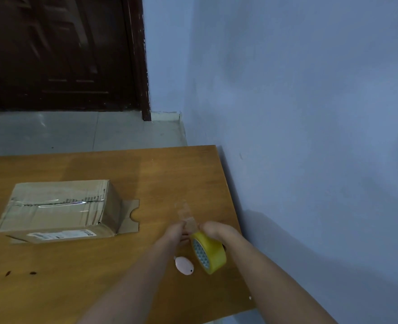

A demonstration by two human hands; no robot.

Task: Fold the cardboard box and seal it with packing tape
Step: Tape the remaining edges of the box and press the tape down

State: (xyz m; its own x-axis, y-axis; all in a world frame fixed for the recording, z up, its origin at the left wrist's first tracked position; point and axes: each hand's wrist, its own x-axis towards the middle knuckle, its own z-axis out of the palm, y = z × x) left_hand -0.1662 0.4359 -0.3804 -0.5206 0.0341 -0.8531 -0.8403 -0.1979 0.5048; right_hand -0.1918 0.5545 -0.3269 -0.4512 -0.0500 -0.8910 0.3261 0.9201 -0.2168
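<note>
The cardboard box [59, 210] lies at the table's [99, 288] left, top seam already taped, its right end flap open (likely the step left). Near right, the right hand [213, 230] grips the tape roll [208, 252]; the left hand [177, 230] pinches a pulled-out tape strip [186, 213].

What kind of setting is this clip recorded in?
Probably a plain room in a home rather than a packing facility: a wooden table pushed against a bare blue wall, a dark wooden door and a tiled floor.
</note>
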